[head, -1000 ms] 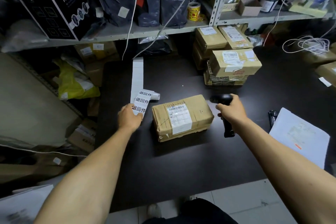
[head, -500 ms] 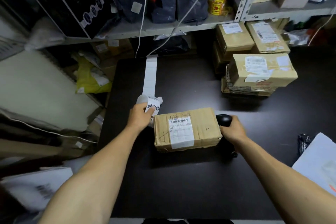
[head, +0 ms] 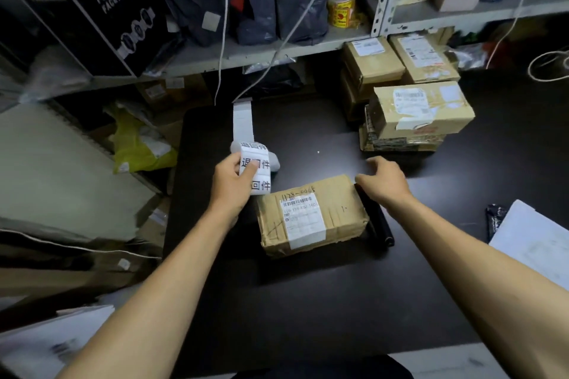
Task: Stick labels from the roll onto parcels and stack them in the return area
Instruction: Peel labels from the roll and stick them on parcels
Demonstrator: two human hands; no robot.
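- The left hand (head: pixel 231 181) is holding the label strip (head: pixel 255 168) just beyond the near parcel's left far corner, its grip closed on the strip with the thumb pressing on the printed face.
- The strip is showing black printed characters on white labels, and its bare backing tape is trailing away from the hand across the tabletop (head: pixel 308 301) toward the shelf.
- A pale rounded part of the roll is peeking out behind the held labels; how much of it is left cannot be told.
- The near parcel (head: pixel 311 215), a brown taped box, is lying flat on the dark tabletop between the two forearms, with a white shipping label (head: pixel 303 218) and handwritten numbers on its top face.
- The right hand (head: pixel 381 183) is hovering at the parcel's far right corner, fingers loosely spread, its grip wide and holding nothing.
- A black handheld scanner (head: pixel 377 221) is lying on the tabletop just beside the parcel's right edge, partly under the right wrist.
- A stack of labelled brown parcels (head: pixel 418 111) is sitting at the far right of the tabletop, well apart from the near parcel.
- White paper sheets (head: pixel 535 243) are lying at the right edge of the tabletop.
- A yellow tape roll (head: pixel 341 8) is standing on the grey shelf (head: pixel 261 52) behind.
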